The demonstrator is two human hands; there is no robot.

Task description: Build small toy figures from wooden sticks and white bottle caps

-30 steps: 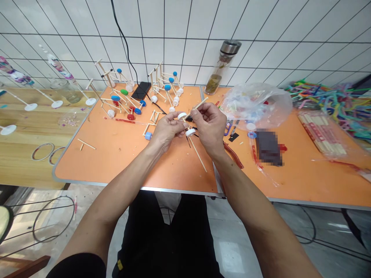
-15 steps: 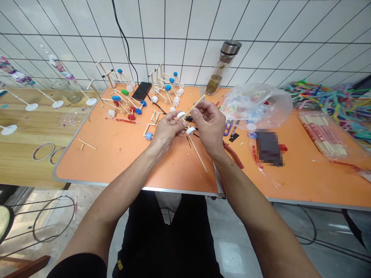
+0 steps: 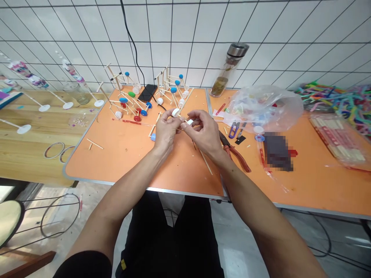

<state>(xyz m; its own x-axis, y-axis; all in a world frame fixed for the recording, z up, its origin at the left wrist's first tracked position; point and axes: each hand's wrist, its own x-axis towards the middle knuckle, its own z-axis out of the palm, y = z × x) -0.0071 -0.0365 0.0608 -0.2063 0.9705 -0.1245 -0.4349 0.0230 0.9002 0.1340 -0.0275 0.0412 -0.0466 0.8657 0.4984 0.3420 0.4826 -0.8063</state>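
Pinching a white bottle cap (image 3: 175, 112) between the left hand's (image 3: 165, 131) almost closed fingers (image 3: 178, 124), and gripping a second white bottle cap (image 3: 189, 122) between the right hand's (image 3: 203, 133) almost closed fingers (image 3: 193, 116), with both hands meeting in the air over the orange worktop (image 3: 116, 158). Sloping out from beneath the right hand: a thin wooden stick (image 3: 205, 160), its lower end resting near the worktop's front edge. Lying just right of the right hand: red-handled pliers (image 3: 235, 154), with purple-handled thread snips (image 3: 234, 130) farther back, beside a clear plastic bag (image 3: 263, 108) full of small colored pieces. Standing and leaning beyond the hands: wooden stick frames (image 3: 130, 102) fitted with blue, red and white caps, beside a black phone (image 3: 147, 92) lying on the worktop and a glass bottle (image 3: 227, 75) standing against the white tile wall (image 3: 185, 38).
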